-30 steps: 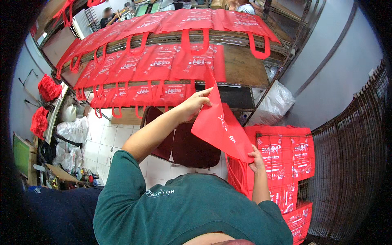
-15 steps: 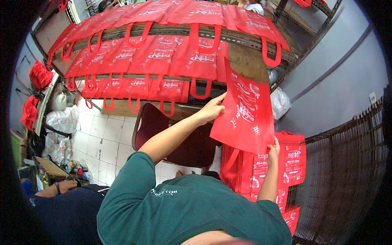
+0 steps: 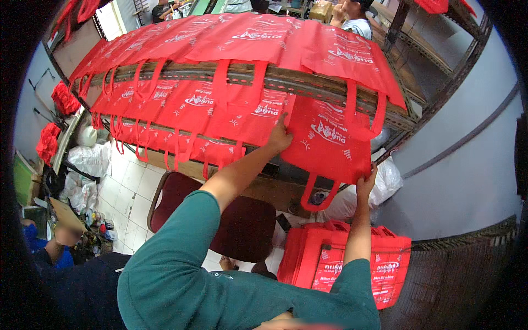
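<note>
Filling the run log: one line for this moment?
left hand: on red bag upper corner | right hand: grips lower edge | bag over metal rail

A dark red padded chair (image 3: 242, 228) is seen on a white tiled floor (image 3: 129, 190) below a long metal rack (image 3: 324, 88). Rows of red bags with handles (image 3: 181, 104) are draped over the rack's bars. A stack of folded red bags (image 3: 344, 264) is set on the floor to the right of the chair. White plastic sacks (image 3: 88, 162) are piled at the left, with red bundles (image 3: 63, 99) hung above them. A clear plastic sack (image 3: 385, 184) is placed by the grey wall (image 3: 467, 159).
</note>
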`<state>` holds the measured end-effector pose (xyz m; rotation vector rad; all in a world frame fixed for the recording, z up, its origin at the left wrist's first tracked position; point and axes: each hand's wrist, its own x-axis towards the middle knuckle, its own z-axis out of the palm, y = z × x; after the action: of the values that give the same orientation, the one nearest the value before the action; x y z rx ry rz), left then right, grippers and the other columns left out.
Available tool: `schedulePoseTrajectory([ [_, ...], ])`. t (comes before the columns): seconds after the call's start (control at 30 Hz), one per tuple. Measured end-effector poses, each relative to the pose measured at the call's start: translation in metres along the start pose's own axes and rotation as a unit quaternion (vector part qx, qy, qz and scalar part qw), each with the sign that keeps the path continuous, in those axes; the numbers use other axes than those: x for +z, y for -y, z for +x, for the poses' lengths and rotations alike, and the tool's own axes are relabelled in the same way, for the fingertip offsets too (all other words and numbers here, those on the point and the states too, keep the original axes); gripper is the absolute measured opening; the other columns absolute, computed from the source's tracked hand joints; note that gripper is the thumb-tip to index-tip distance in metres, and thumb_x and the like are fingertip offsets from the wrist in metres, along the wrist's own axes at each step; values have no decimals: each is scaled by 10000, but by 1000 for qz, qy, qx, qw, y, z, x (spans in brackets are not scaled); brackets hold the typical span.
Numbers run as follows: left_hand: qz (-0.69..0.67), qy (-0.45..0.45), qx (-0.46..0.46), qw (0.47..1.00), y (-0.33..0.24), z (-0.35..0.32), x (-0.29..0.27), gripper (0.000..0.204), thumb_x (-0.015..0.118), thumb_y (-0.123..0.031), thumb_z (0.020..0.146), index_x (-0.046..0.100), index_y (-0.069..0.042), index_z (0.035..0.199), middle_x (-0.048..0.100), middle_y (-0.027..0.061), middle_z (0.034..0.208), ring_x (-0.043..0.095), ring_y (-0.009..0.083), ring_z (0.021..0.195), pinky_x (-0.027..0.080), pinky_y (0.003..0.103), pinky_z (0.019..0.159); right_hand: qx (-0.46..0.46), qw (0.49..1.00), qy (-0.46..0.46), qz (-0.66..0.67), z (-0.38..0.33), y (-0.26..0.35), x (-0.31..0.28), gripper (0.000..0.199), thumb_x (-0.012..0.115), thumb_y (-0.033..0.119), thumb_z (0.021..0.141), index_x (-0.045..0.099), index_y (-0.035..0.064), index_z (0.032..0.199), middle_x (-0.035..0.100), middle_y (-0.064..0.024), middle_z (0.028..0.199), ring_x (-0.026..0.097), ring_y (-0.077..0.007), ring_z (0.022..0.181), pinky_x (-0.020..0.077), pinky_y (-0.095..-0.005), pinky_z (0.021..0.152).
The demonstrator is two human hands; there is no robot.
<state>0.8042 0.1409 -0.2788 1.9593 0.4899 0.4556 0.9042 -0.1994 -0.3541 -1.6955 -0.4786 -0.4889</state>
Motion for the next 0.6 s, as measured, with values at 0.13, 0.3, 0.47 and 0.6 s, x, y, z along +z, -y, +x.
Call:
schedulePoseTrajectory([
  [0.13, 147, -13, 25, 989, 51, 52, 42, 368, 577, -95, 691, 579, -24, 1052, 620, 203, 940, 599, 326, 886, 485, 413, 760, -60, 976, 39, -203, 30, -53, 19, 480, 431, -88, 659, 532, -29, 1124, 599, -204, 994, 572, -339, 980, 433, -366, 876],
  [0.3, 223, -42, 14, 974, 103, 64, 80, 254, 580, -115, 682, 653, -23, 907, 615, 202, 988, 591, 336, 920, 476, 421, 810, -52, 945, 42, -319, 44, -86, 30, 411, 472, 8, 704, 571, -30, 1101, 598, -263, 967, 588, -406, 883, 468, -421, 794],
  [0.47, 261, -15, 14, 965, 114, 61, 86, 294, 563, -90, 687, 648, -35, 963, 602, 188, 987, 581, 330, 945, 470, 414, 838, 59, 934, 124, -331, 49, -106, 18, 404, 488, 24, 712, 579, -19, 1104, 604, -257, 976, 603, -406, 882, 481, -442, 774],
  [0.6, 253, -47, 46, 965, 119, 61, 89, 329, 565, -92, 689, 632, -41, 1006, 583, 171, 997, 557, 315, 991, 465, 411, 848, 42, 935, 121, -330, 57, -123, 16, 434, 497, 16, 717, 552, -16, 1147, 550, -252, 1137, 566, -382, 986, 450, -426, 857],
])
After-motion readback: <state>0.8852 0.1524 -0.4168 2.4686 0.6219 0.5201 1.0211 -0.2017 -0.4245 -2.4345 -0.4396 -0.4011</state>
